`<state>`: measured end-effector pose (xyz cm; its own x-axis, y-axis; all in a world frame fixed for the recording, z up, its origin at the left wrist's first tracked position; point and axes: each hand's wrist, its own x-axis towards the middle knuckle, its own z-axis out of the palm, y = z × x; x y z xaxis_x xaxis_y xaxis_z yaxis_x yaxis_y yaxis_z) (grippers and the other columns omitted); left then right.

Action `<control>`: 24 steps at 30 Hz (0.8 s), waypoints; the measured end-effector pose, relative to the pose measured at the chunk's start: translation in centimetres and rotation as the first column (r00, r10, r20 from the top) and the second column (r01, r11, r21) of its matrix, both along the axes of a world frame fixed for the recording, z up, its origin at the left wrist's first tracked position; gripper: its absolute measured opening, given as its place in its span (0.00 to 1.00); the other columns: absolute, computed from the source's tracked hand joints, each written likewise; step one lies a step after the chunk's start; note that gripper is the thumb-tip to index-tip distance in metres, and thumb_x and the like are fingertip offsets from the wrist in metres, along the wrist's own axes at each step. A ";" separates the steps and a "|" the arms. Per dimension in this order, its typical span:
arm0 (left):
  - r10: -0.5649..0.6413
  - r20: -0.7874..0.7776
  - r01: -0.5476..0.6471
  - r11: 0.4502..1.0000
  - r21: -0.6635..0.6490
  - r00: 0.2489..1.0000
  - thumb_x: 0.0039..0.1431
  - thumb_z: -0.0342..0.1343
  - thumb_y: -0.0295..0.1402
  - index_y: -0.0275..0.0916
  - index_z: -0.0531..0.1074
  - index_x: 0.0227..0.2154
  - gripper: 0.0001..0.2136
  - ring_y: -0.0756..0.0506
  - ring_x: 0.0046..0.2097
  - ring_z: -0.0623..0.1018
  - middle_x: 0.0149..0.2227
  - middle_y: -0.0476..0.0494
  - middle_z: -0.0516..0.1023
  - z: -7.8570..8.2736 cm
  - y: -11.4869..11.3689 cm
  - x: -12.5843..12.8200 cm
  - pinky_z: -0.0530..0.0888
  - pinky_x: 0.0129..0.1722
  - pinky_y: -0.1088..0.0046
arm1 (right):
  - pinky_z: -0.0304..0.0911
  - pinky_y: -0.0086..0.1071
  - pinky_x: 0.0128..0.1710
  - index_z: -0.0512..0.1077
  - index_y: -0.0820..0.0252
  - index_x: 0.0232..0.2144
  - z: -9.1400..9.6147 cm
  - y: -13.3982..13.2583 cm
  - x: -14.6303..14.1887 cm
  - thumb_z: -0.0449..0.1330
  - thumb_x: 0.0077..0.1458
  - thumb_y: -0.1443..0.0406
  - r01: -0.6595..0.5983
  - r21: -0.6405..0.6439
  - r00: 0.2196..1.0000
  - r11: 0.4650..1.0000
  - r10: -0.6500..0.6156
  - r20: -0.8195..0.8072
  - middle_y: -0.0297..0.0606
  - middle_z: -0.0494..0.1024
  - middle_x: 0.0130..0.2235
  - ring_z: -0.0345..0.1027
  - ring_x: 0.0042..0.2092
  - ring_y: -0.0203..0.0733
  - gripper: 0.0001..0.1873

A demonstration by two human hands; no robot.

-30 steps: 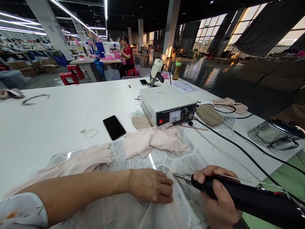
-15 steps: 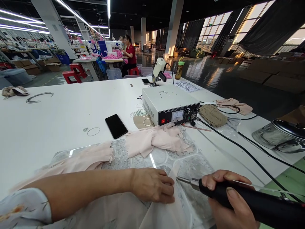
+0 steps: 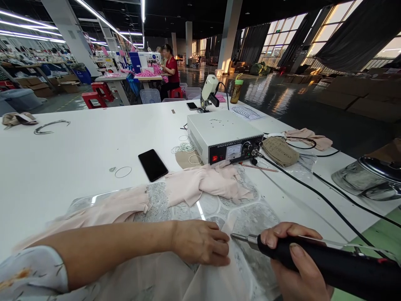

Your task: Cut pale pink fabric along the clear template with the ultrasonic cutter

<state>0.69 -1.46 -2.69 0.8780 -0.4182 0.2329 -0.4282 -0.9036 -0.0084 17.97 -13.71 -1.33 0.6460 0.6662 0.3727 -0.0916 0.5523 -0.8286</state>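
Pale pink cloth (image 3: 230, 274) under the left hand (image 3: 202, 243): fingers curled down onto it near the narrow strip end. Pinching or just pressing, can't tell.

Right hand (image 3: 301, 267) is wrapped round the black handle of a pen-like tool (image 3: 338, 267), fingers over the top, thumb along the near side. Tool's metal tip (image 3: 239, 237) points left, right by the cloth edge, just beside the left fingertips. Contact with the cloth: can't confirm.

Cloth lies on a clear, shiny sheet (image 3: 260, 215) with grey mottled patches, on the white table (image 3: 103, 150). More pink pieces on the sheet: a crumpled pile (image 3: 203, 184) straight ahead, a layered stack (image 3: 115, 207) beyond the left forearm.

Further out: black phone (image 3: 153, 165) face up; pale rings (image 3: 184, 148) by a metal box (image 3: 222, 129) with dial and red switch lit. Black cable (image 3: 294, 175) runs from its front toward the right edge. Tan stack (image 3: 280, 151) right of the box, lidded glass jug (image 3: 360, 179) beyond that. Behind the box: cream machine head (image 3: 209, 88), green-capped bottle (image 3: 236, 91).

Background: seated person in red (image 3: 172, 69) at a sewing machine (image 3: 149, 57).
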 end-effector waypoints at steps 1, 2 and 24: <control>-0.001 0.001 0.001 1.000 -0.003 1.000 0.65 0.53 0.28 0.36 0.74 0.40 0.06 0.42 0.49 0.73 0.39 0.41 0.76 0.0 0.0 0.0 0.69 0.39 0.69 | 0.67 0.36 0.24 0.68 0.57 0.32 -0.1 0.0 0.1 0.59 0.52 0.66 -0.005 0.004 1.000 1.000 0.005 0.010 0.32 0.68 0.28 0.64 0.24 0.35 0.03; 0.000 0.004 0.000 1.000 -0.006 1.000 0.65 0.53 0.28 0.35 0.74 0.40 0.06 0.42 0.49 0.73 0.39 0.41 0.76 0.0 0.0 0.0 0.69 0.39 0.69 | 0.67 0.36 0.24 0.68 0.57 0.32 -0.2 0.0 0.1 0.58 0.52 0.66 -0.011 0.006 1.000 1.000 0.011 0.023 0.32 0.68 0.28 0.65 0.24 0.36 0.03; 0.004 -0.075 -0.003 1.000 0.019 0.997 0.69 0.46 0.28 0.37 0.73 0.41 0.10 0.44 0.47 0.73 0.40 0.41 0.77 0.4 0.1 0.1 0.67 0.43 0.69 | 0.68 0.36 0.24 0.67 0.57 0.31 0.3 -1.6 -0.4 0.59 0.54 0.64 -0.028 -0.039 0.999 0.999 0.030 0.037 0.32 0.65 0.27 0.63 0.24 0.35 0.03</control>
